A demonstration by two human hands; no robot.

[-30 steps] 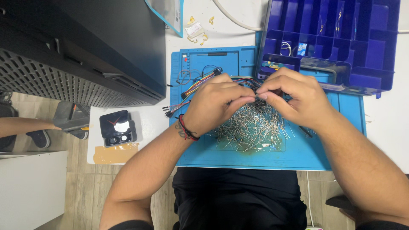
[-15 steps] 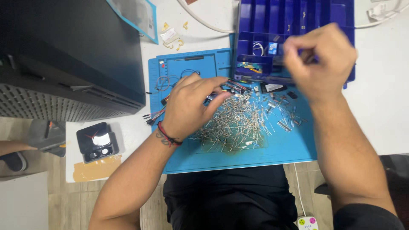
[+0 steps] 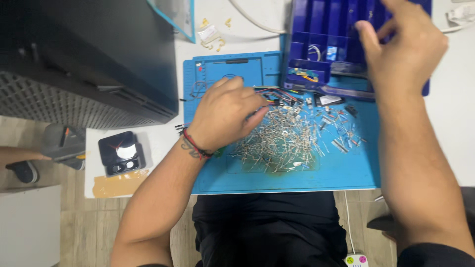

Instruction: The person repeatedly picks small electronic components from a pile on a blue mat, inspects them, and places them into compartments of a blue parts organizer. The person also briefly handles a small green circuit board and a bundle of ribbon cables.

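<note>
White desk carries a blue mat (image 3: 346, 173) reaching its near edge; my left hand (image 3: 222, 116) rests loosely curled on the component pile (image 3: 284, 143) at centre, my right hand (image 3: 403, 47) spreads empty over the blue organiser (image 3: 321, 29), upper right.

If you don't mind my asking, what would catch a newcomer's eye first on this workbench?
Most striking is the tangled heap of thin silver wire-legged components spread across the middle of the bright blue rubber work mat, with the left hand resting at its left edge. Above it, the right hand hovers, fingers spread, over the deep blue plastic compartment box at the mat's top right.
</note>
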